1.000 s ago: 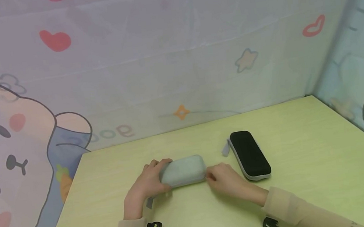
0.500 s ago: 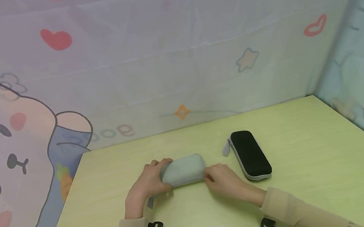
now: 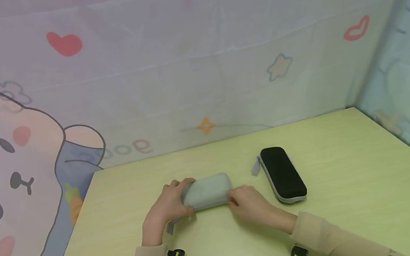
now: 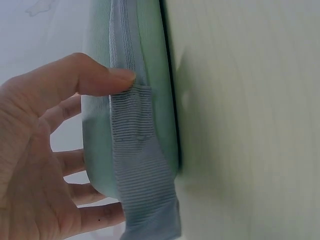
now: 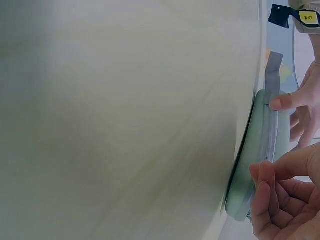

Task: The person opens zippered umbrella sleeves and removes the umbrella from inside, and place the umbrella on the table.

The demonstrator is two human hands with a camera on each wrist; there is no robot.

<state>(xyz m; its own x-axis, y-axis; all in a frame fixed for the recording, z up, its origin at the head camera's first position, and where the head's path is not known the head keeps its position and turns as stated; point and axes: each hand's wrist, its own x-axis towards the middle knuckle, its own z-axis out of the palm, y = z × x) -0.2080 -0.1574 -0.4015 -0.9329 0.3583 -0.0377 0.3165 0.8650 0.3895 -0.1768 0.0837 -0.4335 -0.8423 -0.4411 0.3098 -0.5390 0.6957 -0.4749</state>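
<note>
A pale green zippered pouch (image 3: 208, 191) lies on the table, a grey zip band (image 4: 125, 45) along its side and a grey fabric tab (image 4: 145, 175) at its left end. My left hand (image 3: 168, 205) grips that left end, its thumb pressing the zip band beside the tab and the other fingers round the far side. At the near right corner my right hand (image 3: 252, 206) pinches thumb and forefinger together on the zip line; the zipper pull is hidden between the fingertips. In the right wrist view the right hand's other fingers (image 5: 290, 205) are curled.
To the right of the pouch lies a black hard case (image 3: 283, 174) with grey sides and a grey tab (image 3: 255, 167). Behind the yellow-green table (image 3: 343, 159) hangs a printed cloth (image 3: 170, 85), and another cloth stands along the right side.
My right hand has slid slightly left along the pouch's near right corner, fingers still pinched. The left hand keeps its grip on the left end. The black case has stayed put.
</note>
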